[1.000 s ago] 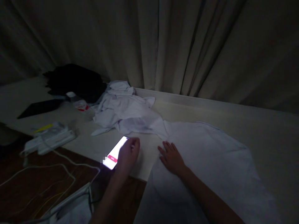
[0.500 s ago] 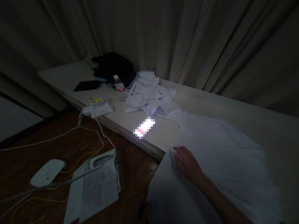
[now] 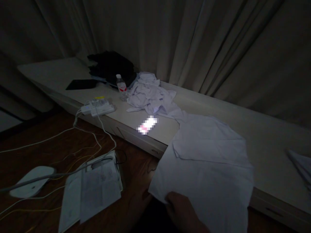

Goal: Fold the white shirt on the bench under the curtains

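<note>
A white shirt (image 3: pixel 209 174) lies spread over the near part of the long white counter, its lower part reaching past the front edge toward me. At its near edge my right hand (image 3: pixel 181 210) is closed, fingers curled on the cloth. Near the shirt's left corner a dim shape may be my left hand, but it is too dark to make out. Beyond the shirt, and touching it, is a crumpled pile of white clothes (image 3: pixel 148 94). A brightly lit, blurred-out phone-like rectangle (image 3: pixel 147 125) rests just left of the shirt.
On the counter (image 3: pixel 269 155) stand a plastic bottle (image 3: pixel 121 87), dark folded clothes (image 3: pixel 110 66), a flat black object (image 3: pixel 81 84) and a power strip (image 3: pixel 103 109). Another white cloth (image 3: pixel 301 165) lies far right. Cables, a white device (image 3: pixel 32 183) and a paper-covered box (image 3: pixel 99 191) occupy the lower left.
My right hand has moved from the middle of the shirt's left side down to its near edge. The shirt's upper part now lies flatter, and the view has shifted right.
</note>
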Demonstrator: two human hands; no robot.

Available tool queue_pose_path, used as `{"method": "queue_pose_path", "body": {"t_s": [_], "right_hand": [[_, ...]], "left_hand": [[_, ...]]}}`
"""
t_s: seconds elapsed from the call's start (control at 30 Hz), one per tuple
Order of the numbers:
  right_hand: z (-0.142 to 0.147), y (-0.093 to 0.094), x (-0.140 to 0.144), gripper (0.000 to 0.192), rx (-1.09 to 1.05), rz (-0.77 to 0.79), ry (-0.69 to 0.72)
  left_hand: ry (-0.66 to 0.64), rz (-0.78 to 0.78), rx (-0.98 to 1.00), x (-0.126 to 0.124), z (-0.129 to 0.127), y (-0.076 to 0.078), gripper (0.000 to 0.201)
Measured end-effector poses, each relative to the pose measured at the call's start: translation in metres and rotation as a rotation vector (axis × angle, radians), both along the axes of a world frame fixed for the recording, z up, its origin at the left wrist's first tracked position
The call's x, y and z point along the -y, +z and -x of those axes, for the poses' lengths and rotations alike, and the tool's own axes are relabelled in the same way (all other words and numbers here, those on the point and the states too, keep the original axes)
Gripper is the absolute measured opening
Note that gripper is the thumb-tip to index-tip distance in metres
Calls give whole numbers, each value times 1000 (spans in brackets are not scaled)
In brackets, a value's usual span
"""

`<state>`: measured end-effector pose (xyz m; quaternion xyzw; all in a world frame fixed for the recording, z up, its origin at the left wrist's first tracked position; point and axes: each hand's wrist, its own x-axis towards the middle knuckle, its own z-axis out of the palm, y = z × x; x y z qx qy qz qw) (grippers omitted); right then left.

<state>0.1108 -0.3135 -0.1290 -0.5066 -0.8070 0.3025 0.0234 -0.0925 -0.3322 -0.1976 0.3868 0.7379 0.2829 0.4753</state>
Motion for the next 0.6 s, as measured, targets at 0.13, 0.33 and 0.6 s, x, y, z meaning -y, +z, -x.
{"method": "queue_pose_path", "body": {"t_s": [0.13,0.33,0.6], "right_hand": [[-9,29,-15,15,-105,24,-156],[-16,52,-25,22,-180,-22,-238],[-19,45,6,25,-185,-50,-137]], "left_hand": [[-8,-110,10,-3,-4,18,35],[49,-267,-71,-14,-13,56,29],[-31,-378,-245,-19,-2,67,31]]}}
